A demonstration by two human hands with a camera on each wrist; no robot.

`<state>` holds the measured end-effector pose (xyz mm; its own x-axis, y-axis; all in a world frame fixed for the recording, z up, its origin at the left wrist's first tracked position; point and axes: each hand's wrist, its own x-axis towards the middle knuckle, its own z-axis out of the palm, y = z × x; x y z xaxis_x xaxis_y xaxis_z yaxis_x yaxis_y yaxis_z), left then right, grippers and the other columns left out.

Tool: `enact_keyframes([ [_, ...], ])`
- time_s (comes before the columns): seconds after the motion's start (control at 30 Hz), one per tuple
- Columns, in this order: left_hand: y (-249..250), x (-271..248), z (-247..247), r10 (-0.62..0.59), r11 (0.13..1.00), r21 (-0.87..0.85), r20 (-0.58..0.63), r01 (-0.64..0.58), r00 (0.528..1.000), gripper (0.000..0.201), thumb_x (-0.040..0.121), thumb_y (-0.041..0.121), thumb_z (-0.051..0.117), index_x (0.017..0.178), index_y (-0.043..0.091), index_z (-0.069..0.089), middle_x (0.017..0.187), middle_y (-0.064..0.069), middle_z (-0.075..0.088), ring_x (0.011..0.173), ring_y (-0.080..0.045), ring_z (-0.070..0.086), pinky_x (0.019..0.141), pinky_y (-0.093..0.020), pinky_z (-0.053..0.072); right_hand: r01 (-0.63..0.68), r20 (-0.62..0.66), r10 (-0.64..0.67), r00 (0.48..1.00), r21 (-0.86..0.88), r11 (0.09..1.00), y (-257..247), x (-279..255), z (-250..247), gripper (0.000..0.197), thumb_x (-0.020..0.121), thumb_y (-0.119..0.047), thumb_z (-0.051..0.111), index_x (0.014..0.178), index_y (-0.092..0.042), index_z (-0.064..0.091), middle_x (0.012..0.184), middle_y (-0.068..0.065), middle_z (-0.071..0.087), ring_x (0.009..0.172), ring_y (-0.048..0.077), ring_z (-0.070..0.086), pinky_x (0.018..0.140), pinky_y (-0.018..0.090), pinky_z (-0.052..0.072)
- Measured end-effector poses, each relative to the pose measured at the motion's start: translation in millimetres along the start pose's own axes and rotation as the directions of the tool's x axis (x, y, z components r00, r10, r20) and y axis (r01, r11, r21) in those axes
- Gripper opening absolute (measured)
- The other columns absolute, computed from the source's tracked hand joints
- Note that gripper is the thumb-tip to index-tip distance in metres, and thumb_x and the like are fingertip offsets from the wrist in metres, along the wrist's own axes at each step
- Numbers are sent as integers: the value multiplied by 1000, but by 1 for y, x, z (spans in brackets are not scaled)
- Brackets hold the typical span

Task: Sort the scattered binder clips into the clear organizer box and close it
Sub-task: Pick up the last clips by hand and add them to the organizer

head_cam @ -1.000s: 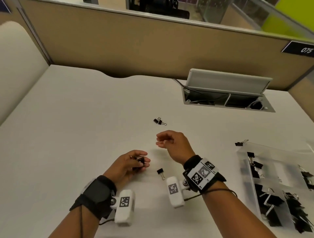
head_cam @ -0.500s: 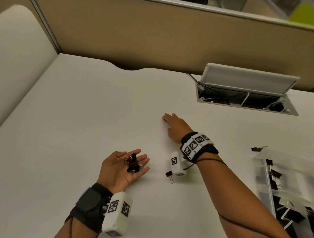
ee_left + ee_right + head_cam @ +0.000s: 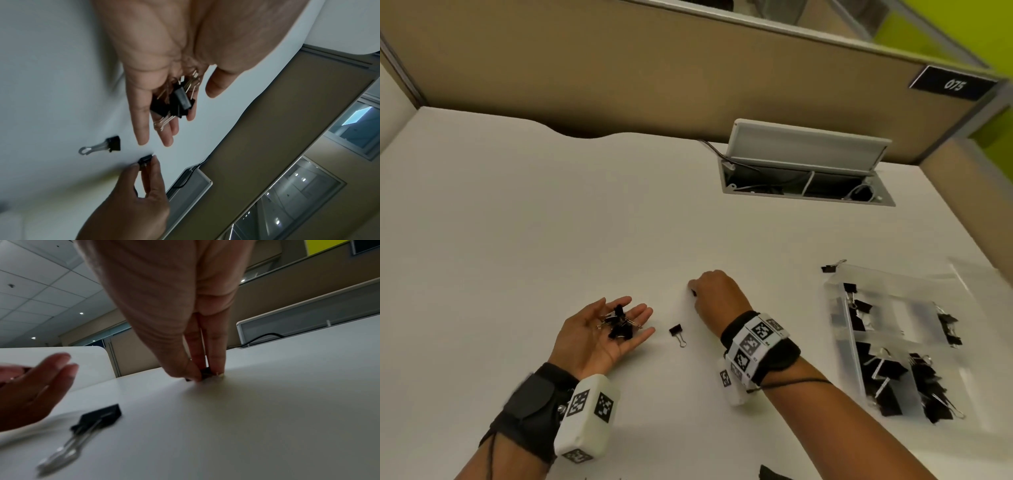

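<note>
Lying palm-up, left hand (image 3: 602,337) flat and loose-fingered, cradling a clump of clips (image 3: 619,322). Resting just beside it on the desk (image 3: 517,222), one loose clip (image 3: 676,333). Pinching another clip (image 3: 145,160) against the desk, right hand (image 3: 714,294), fingertips closed on it. Sitting open well off right, box (image 3: 893,284), already carrying many clips.

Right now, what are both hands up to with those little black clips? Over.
Left hand open, palm up, cradling a pile of small black binder clips. Right hand pinching one black clip on the white desk. Clear plastic organizer box open. Nothing blocking.
</note>
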<state>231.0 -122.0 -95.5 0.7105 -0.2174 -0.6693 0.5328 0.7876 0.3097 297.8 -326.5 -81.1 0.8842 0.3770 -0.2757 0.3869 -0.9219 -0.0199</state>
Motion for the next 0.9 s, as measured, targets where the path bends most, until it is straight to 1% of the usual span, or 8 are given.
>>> enact_keyframes([
  [0.17,-14,-4,10,-45,999,10,14,45,999,42,87,28,52,116,-2,58,113,-31,64,104,-51,62,82,-60,52,-151,-8,158,987,238,959,8,-26,12,24,88,-11,51,110,-7,61,109,11,59,105,27,51,77,26,38],
  [0.3,-22,-7,14,-52,998,-25,11,52,999,57,72,24,65,120,-4,55,118,-34,60,106,-52,60,85,-59,50,-238,-27,281,959,458,856,17,-40,14,28,83,-15,61,111,-15,68,108,6,66,102,22,59,80,20,41],
  [0.47,-28,-7,14,-50,998,-29,31,51,998,97,27,15,90,116,-6,57,114,-36,61,103,-51,61,85,-59,51,-204,-68,342,937,690,694,15,-56,6,27,74,-14,72,101,-16,73,101,1,72,91,13,65,82,16,48],
  [0.57,-32,-11,21,-78,997,-19,42,79,996,73,55,24,80,118,-5,56,116,-34,61,106,-47,62,84,-57,52,-53,-158,266,951,764,643,-8,-62,-11,26,71,-13,72,97,-17,75,96,-1,74,86,6,67,83,19,53],
  [0.67,-36,-11,22,-80,997,-6,73,80,994,51,89,36,47,119,-4,55,116,-28,64,101,-37,65,82,-48,55,79,-186,114,976,788,611,-42,-67,-22,29,75,-15,72,104,-16,73,102,0,73,90,7,66,84,20,53],
  [0.73,-37,-10,21,-70,998,11,70,69,995,45,92,37,42,108,-2,59,98,-23,70,83,-32,71,73,-42,58,139,-175,-13,985,730,669,-61,-70,-27,32,79,-21,70,110,-17,70,105,3,72,94,12,65,86,21,51],
  [0.8,-34,-10,20,-61,998,12,43,61,997,36,89,31,45,98,0,61,89,-21,68,72,-30,70,64,-38,58,157,-192,-31,981,686,710,-59,-69,-36,32,81,-30,70,111,-18,69,106,3,71,95,14,64,87,25,50],
  [0.9,-23,-9,11,-77,997,27,12,76,997,33,65,19,73,90,1,61,83,-20,61,59,-24,63,46,-25,53,67,-296,232,927,736,673,-2,-62,-54,27,83,-31,70,103,-13,72,104,2,73,93,13,65,88,23,48],
])
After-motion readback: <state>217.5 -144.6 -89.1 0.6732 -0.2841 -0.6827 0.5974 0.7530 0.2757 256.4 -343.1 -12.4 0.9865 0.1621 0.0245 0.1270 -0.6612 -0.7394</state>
